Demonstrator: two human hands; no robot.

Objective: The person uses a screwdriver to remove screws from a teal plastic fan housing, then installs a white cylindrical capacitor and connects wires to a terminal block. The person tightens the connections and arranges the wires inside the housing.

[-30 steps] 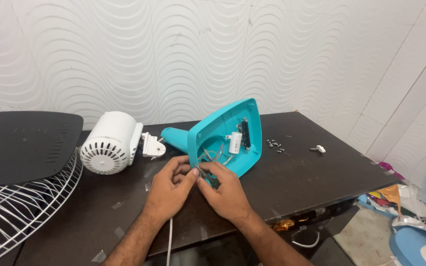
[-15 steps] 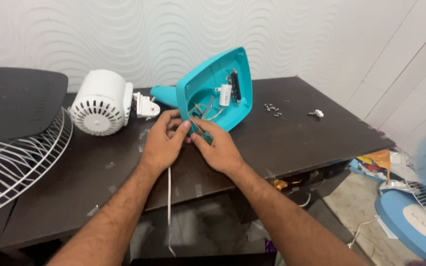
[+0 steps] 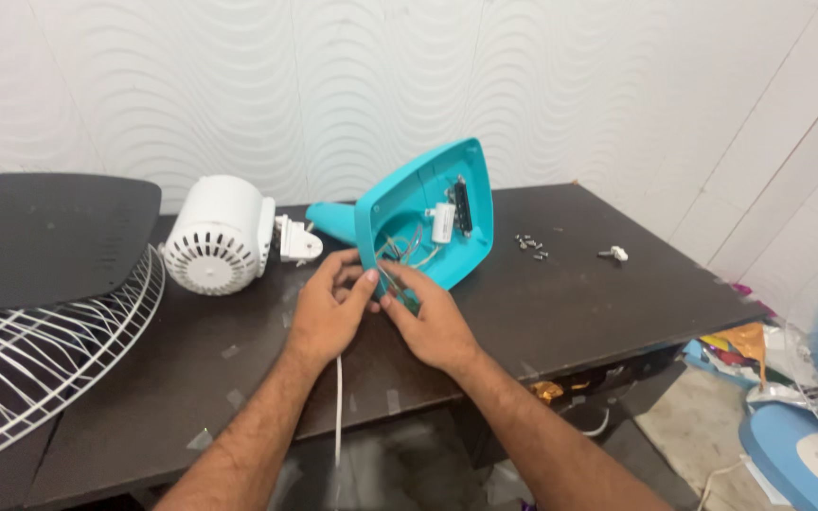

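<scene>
One head-worn camera, looking down and forward from above the dark wooden table (image 3: 570, 312), close over the work at its near edge, facing the white wavy-patterned wall (image 3: 333, 85) behind.

The fingertips of the left hand (image 3: 328, 312) and right hand (image 3: 431, 322) cover what they pinch inside the turquoise fan base (image 3: 428, 213). The white cord (image 3: 338, 407) disappears under the left hand. The wire guard (image 3: 40, 364) and blue fan (image 3: 811, 435) are cut off at the edges. The screws (image 3: 530, 245) are too small to count.
</scene>
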